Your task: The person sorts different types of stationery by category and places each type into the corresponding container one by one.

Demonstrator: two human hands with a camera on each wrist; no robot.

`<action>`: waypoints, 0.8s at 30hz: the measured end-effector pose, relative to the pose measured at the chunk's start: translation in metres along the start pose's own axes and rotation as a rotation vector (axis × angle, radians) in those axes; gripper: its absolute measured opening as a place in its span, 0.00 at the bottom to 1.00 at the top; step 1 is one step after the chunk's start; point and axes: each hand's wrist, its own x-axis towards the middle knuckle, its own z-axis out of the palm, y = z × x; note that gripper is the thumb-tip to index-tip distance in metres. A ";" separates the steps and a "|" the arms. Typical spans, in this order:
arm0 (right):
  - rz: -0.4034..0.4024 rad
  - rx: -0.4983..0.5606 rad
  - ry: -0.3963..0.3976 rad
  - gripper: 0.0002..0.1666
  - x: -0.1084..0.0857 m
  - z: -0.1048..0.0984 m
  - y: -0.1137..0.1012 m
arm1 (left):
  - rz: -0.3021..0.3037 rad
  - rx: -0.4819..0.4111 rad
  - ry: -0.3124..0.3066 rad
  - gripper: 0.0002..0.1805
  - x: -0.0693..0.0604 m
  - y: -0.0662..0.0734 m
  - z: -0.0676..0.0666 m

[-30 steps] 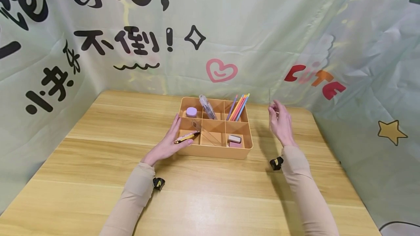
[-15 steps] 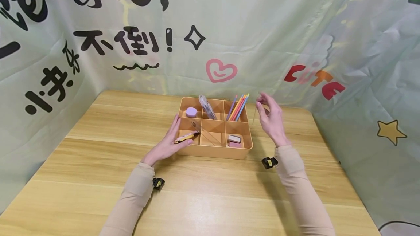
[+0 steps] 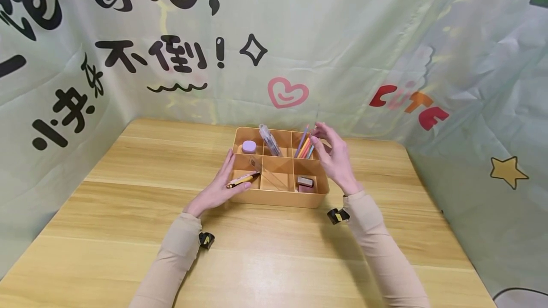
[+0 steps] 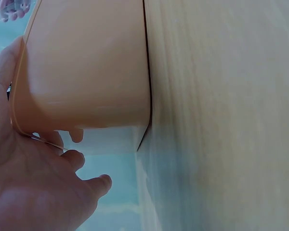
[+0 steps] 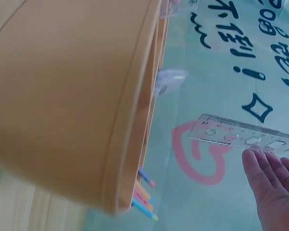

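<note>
A tan desk organizer with several compartments stands on the table. My left hand rests on its left side, fingers extended along the wall and thumb at the front corner. My right hand is raised over the back right compartment, pinching a clear plastic ruler between thumb and fingers. In the head view this ruler is barely visible. Coloured pencils stand in that compartment, partly hidden by the right hand. Black-and-yellow and pale pens lie at the front left, next to a slanting clear plastic piece.
A purple-lidded item sits in the back left compartment, and a purplish translucent item leans in the back middle one. Erasers lie at the front right. A printed cloth hangs behind the wooden table.
My right hand has moved left, from beside the organizer to above the pencils, carrying the ruler, which now points upward. The left hand and the organizer have stayed put.
</note>
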 end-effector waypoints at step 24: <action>-0.035 -0.010 -0.330 0.24 -0.004 0.030 0.000 | 0.006 0.002 0.006 0.58 0.000 -0.001 0.000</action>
